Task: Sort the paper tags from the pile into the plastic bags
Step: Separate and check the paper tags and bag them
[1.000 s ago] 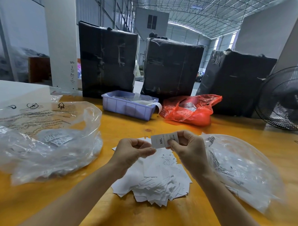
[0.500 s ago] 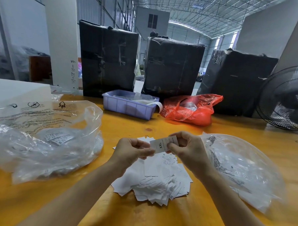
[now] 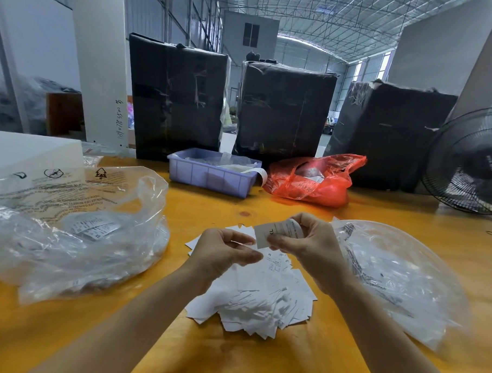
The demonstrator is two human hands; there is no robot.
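Observation:
A pile of white paper tags [image 3: 258,299] lies on the yellow table in front of me. Above it, my right hand [image 3: 307,245] pinches one white paper tag [image 3: 266,233] between thumb and fingers, and the tag's far end curls upward. My left hand [image 3: 225,253] has curled fingers, and its fingertips meet the tag's left edge. A clear plastic bag [image 3: 68,235] with printed warnings sits at the left and holds some tags. A second clear plastic bag [image 3: 390,271] lies at the right, close to my right wrist.
A lilac plastic bin [image 3: 211,175] and a red plastic bag [image 3: 312,180] sit behind the pile. Three black wrapped bales [image 3: 282,109] line the table's far edge. A black fan [image 3: 471,162] stands at the far right, a white box [image 3: 20,154] at the far left.
The tag has tilted and its far end has curled up in my right hand. My left hand has dropped slightly toward the tag's lower left edge. The bags and pile have not moved.

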